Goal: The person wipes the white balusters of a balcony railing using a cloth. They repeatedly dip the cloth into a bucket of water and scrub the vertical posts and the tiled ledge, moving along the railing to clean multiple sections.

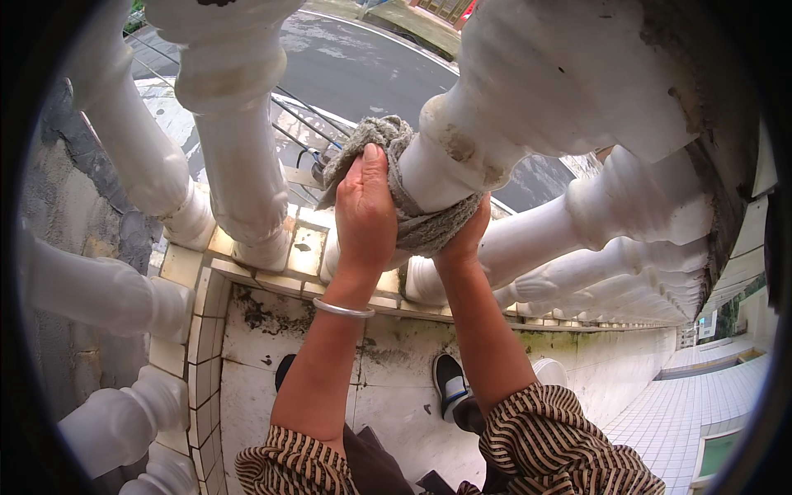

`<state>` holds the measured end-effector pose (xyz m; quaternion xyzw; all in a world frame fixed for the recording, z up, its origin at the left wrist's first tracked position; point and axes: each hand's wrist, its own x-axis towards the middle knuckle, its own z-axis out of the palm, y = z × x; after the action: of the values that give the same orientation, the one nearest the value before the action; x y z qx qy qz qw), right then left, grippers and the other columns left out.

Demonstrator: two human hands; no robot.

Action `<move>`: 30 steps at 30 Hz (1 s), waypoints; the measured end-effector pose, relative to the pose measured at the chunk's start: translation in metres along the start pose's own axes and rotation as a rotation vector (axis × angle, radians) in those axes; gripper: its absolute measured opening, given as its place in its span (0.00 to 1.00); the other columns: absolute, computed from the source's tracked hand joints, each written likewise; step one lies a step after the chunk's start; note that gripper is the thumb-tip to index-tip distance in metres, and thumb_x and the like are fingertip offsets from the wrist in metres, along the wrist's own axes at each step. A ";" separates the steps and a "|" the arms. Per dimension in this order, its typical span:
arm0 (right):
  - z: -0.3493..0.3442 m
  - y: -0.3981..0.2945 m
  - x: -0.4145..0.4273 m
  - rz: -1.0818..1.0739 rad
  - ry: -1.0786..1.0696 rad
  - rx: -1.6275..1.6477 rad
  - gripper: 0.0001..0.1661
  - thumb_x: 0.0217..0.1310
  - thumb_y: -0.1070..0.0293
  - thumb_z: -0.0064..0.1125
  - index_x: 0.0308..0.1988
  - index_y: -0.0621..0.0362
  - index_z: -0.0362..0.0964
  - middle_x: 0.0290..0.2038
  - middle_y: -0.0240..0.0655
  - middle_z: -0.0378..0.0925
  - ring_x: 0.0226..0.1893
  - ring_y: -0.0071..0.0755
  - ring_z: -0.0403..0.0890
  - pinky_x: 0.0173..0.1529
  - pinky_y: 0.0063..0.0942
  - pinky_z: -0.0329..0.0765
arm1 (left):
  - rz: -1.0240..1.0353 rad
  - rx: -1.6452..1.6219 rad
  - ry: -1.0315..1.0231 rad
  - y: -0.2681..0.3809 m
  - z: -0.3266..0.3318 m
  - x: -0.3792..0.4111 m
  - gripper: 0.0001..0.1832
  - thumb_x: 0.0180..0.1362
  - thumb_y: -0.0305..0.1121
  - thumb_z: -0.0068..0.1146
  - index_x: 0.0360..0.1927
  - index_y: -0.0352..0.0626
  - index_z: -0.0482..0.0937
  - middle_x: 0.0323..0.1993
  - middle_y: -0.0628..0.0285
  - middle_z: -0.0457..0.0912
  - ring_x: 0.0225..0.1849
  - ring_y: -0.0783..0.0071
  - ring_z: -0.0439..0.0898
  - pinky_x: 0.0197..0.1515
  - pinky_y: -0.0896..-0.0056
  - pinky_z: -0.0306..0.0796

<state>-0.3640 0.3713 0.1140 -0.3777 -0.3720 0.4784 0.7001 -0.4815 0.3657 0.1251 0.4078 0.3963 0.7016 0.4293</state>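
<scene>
A grey, damp-looking cloth is wrapped around the shaft of a white baluster in front of me. My left hand, with a silver bangle on its wrist, grips the bunched cloth on the baluster's left side, thumb pointing up. On the right side, my right hand holds the other part of the cloth; the baluster and cloth hide most of its fingers. Brown stains mark the bulge of the baluster above the cloth.
More white balusters stand at left and run off to the right on a tiled ledge. Cables and a road lie beyond. A white bucket stands on the floor near my right shoe.
</scene>
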 end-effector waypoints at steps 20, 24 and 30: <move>-0.041 -0.028 -0.116 -0.482 -0.127 -0.904 0.20 0.62 0.79 0.54 0.55 0.66 0.68 0.51 0.46 0.74 0.49 0.43 0.76 0.56 0.36 0.71 | -0.037 0.906 -0.270 -0.022 -0.101 -0.012 0.23 0.73 0.44 0.41 0.30 0.37 0.78 0.20 0.59 0.78 0.24 0.51 0.78 0.35 0.55 0.72; 0.002 -0.093 -0.100 -0.443 -0.196 -0.744 0.20 0.61 0.80 0.59 0.53 0.66 0.68 0.49 0.42 0.75 0.49 0.31 0.75 0.55 0.31 0.72 | -0.180 -0.264 -0.133 0.051 -0.068 -0.025 0.18 0.75 0.42 0.43 0.34 0.40 0.74 0.28 0.77 0.71 0.32 0.90 0.65 0.36 0.80 0.64; 0.085 -0.090 -0.045 -0.082 0.191 -0.848 0.18 0.56 0.71 0.65 0.44 0.72 0.73 0.37 0.37 0.79 0.36 0.27 0.79 0.40 0.27 0.78 | 0.378 0.217 -0.390 0.075 -0.042 -0.036 0.21 0.72 0.36 0.47 0.63 0.34 0.69 0.57 0.51 0.76 0.60 0.59 0.74 0.63 0.58 0.63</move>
<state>-0.4155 0.3198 0.2239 -0.6590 -0.4839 0.2182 0.5328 -0.5297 0.2998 0.1705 0.6452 0.2959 0.6309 0.3132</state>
